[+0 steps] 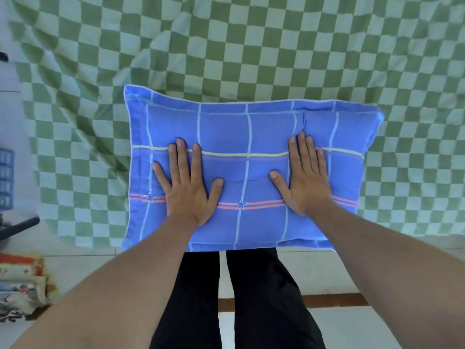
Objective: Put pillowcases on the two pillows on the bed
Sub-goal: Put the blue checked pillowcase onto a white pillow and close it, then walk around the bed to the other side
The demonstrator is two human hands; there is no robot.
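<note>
A pillow in a blue pillowcase [246, 132] with white grid lines, a yellow stripe and orange star stripes lies flat at the near edge of the bed. Both my hands press down on it with straight, spread fingers. My left hand [187, 185] rests on its left half, my right hand [305, 175] on its right half. The case covers the whole pillow; no bare pillow shows. Its near edge hangs slightly past the bed's edge. A second pillow is not in view.
The bed carries a green and white checkered sheet [251, 46], wrinkled at the left. A pile of folded patterned cloth [22, 283] lies on the floor at the lower left. A dark handle [20, 226] and a blue object [6, 180] sit at the left edge.
</note>
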